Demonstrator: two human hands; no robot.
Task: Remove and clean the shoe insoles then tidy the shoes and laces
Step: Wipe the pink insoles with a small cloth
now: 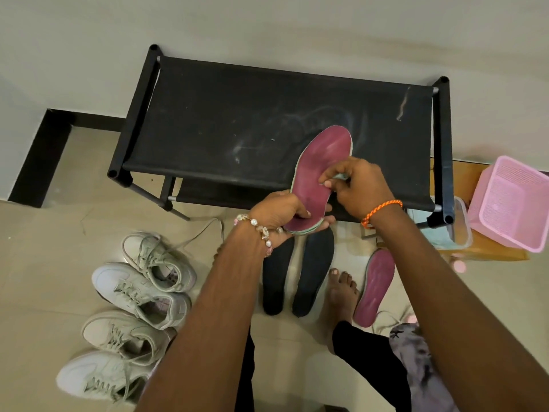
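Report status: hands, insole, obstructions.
Both hands on the maroon insole: left hand grips heel, right hand pinches its edge. Nothing obstructing.

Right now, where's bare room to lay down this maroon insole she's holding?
The rack's black fabric top is bare left of the held insole. Floor between the sneakers and the dark insoles is narrow. It is crowded right: second maroon insole, foot, pink basket.

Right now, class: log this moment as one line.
left hand: holds maroon insole | right hand: wipes it | four shoes: floor
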